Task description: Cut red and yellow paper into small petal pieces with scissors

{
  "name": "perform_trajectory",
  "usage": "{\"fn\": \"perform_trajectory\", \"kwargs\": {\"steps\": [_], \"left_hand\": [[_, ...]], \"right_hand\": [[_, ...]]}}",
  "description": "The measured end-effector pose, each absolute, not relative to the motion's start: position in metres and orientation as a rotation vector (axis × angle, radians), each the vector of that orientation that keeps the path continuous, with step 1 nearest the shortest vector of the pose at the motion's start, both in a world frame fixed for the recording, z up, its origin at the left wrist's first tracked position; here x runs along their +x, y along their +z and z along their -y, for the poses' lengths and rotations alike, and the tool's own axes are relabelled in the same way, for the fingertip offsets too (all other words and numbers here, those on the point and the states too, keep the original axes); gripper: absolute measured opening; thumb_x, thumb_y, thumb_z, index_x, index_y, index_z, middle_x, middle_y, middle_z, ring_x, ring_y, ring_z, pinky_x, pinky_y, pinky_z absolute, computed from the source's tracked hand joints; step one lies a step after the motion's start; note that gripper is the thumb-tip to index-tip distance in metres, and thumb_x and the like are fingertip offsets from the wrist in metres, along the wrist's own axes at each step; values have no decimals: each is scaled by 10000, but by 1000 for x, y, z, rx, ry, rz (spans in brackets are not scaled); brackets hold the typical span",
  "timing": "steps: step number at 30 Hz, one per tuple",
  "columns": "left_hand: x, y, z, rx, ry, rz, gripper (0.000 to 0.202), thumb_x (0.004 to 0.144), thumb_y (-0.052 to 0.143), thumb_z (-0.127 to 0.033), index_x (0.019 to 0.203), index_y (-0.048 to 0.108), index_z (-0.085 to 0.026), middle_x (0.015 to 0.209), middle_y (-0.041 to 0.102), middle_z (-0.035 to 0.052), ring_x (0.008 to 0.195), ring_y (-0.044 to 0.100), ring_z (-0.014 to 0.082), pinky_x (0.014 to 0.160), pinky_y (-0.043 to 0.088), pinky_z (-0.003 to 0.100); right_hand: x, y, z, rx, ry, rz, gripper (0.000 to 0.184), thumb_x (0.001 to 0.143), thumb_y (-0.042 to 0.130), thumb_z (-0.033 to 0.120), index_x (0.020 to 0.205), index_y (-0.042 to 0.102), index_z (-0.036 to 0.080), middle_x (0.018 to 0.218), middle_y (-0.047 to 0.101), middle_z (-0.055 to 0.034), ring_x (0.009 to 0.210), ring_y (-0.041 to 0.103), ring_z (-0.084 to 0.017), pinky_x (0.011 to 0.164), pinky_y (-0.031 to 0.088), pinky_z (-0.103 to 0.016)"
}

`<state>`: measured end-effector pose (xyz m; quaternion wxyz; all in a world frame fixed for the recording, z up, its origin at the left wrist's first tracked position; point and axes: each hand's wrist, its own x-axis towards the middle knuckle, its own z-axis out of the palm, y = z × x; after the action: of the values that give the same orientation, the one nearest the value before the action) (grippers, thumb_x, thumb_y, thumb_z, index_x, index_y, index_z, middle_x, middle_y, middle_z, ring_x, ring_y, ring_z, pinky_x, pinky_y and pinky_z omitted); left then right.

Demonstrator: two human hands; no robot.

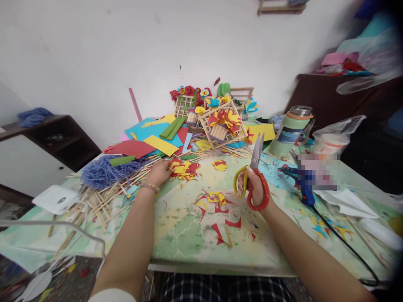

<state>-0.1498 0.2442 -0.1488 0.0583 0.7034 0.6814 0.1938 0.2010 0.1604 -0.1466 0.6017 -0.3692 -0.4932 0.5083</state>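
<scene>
My right hand (256, 186) grips a pair of scissors (257, 153) with one red and one yellow handle. Its blades point up and are slightly apart. My left hand (159, 173) is at the left edge of a pile of red and yellow paper pieces (186, 168), fingers bent and fingertips against it; whatever they pinch is too small to make out. A few cut petal shapes (219, 165) lie between the hands. Nearer to me are red and yellow paper offcuts (217, 198).
Paper flowers on stick frames (222, 123) stand at the back beside coloured sheets (151, 142). Blue yarn (108, 172) and thin sticks (103, 203) lie left. To the right are a green flask (289, 132), a blue glue gun (305, 186) and its black cord (343, 241).
</scene>
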Motion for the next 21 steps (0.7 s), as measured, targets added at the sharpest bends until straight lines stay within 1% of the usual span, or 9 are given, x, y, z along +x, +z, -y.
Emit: {"fn": "perform_trajectory", "kwargs": {"steps": [3,6,8,10,12,16,19,21], "left_hand": [[-150,-150,-243,2119,588,-2086,317,778,715,-339,1044,741,-170,1114,723,160,1123,638,338,1015,487,407],[-147,-149,-242,2098,587,-2083,193,764,731,-331,899,725,-193,1011,728,125,1035,654,309,949,500,381],[-143,-149,-242,2074,598,-2083,125,763,729,-308,794,687,-194,922,719,116,957,662,295,890,505,370],[-140,-148,-242,2042,624,-2089,111,772,714,-284,742,651,-197,860,709,105,898,661,283,840,502,361],[-137,-148,-241,2004,668,-2098,110,800,682,-278,737,634,-202,842,707,95,865,655,269,808,495,350],[-135,-145,-238,1897,803,-2131,126,858,616,-283,756,617,-209,856,713,90,840,653,253,784,481,332],[-134,-141,-233,1766,953,-2167,126,883,597,-294,786,611,-215,828,708,85,850,664,268,788,475,337],[-135,-137,-230,1649,1095,-2196,125,908,576,-311,849,617,-209,843,709,96,893,670,288,810,477,355]], "right_hand": [[202,-148,-161,-867,1160,1180,589,906,593,759,677,552,218,538,535,15,409,497,-148,423,413,-293],[203,-149,-162,-868,1163,1241,611,938,556,745,634,544,215,520,524,6,423,506,-152,438,422,-295],[203,-150,-162,-861,1157,1232,579,936,573,734,674,549,218,539,531,13,425,505,-150,436,429,-293],[202,-151,-162,-858,1144,1209,540,931,594,724,728,549,225,565,537,23,423,500,-149,428,437,-291],[202,-152,-162,-860,1131,1197,521,930,603,719,761,549,229,584,541,27,428,504,-150,428,444,-290],[202,-153,-162,-872,1134,1182,519,929,604,720,770,543,230,592,540,29,432,506,-150,432,446,-289],[202,-154,-162,-876,1139,1180,527,927,607,722,759,542,227,601,544,28,433,508,-146,438,444,-287],[202,-154,-162,-877,1134,1191,541,929,606,721,726,542,224,594,544,22,436,507,-145,446,441,-288]]}}
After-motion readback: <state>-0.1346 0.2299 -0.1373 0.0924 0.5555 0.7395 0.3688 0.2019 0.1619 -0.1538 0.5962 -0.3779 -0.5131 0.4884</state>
